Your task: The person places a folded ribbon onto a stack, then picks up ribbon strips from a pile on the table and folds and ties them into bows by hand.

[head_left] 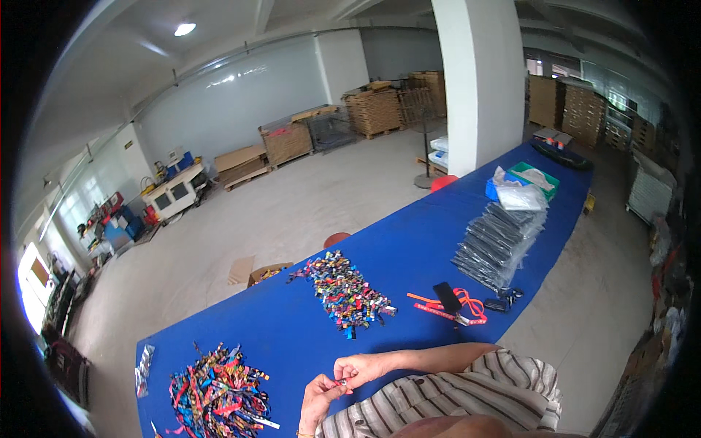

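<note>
- Our left hand (320,398) and right hand (359,369) pinch a small piece (342,382) between them, close to our body.
- Work seems midway: strips (219,398) lie heaped left, short pieces (343,292) ahead; we cannot tell which are finished.
- Phone (446,298) and bagged stack (500,244) sit rightward on the worktop (292,328), clear of us.

Worktable crossed by goods from lower left to upper right of the frame.
On the table (292,354), a pile of strips (219,394) is placed at lower left; a heap of short pieces (345,292) is laid just below centre. To its right a phone (446,298) is set, with stacked packets (496,244) laid behind. The left hand (320,398) and right hand (361,369) are held between pile and phone.
</note>
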A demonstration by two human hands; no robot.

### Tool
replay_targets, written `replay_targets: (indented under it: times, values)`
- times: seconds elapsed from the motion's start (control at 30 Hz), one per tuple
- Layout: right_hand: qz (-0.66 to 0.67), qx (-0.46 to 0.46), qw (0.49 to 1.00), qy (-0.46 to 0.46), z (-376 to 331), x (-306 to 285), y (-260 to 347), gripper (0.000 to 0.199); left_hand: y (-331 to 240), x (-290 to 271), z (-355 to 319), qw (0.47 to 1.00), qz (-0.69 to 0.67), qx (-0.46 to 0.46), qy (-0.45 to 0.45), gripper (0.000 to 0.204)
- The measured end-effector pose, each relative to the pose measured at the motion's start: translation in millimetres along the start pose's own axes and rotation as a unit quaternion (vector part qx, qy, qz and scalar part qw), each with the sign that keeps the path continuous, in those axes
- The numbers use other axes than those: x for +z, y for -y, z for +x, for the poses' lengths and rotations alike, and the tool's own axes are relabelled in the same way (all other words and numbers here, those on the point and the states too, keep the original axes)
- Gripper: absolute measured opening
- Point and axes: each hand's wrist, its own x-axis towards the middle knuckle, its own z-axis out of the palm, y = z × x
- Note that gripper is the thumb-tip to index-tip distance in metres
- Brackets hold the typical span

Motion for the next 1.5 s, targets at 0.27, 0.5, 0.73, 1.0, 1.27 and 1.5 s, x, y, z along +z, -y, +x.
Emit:
replay_targets:
  times: [0.27,0.5,0.73,1.0,1.27,1.5]
  values:
    - [-0.001,0.009,0.999,-0.053,2,6,-15,0.029,-2,-5,5,1.0,0.027,0.001,-0.001,0.026]
    - [0.015,-0.011,0.996,-0.084,8,12,-14,0.029,8,-12,8,0.99,0.108,0.083,-0.038,0.024]
    - [0.022,0.03,0.985,-0.169,25,21,-3,0.029,9,-11,14,0.929,0.262,0.186,-0.184,0.023]
    - [0.066,-0.023,0.971,-0.228,31,37,-23,0.03,0,-9,6,0.88,0.367,0.246,-0.176,0.02]
    - [-0.055,-0.018,0.943,-0.327,16,52,-23,0.027,1,-10,9,0.833,0.427,0.34,-0.094,0.018]
    - [-0.185,0.006,0.905,-0.383,-19,61,3,0.026,-4,22,11,0.854,0.411,0.308,-0.087,0.019]
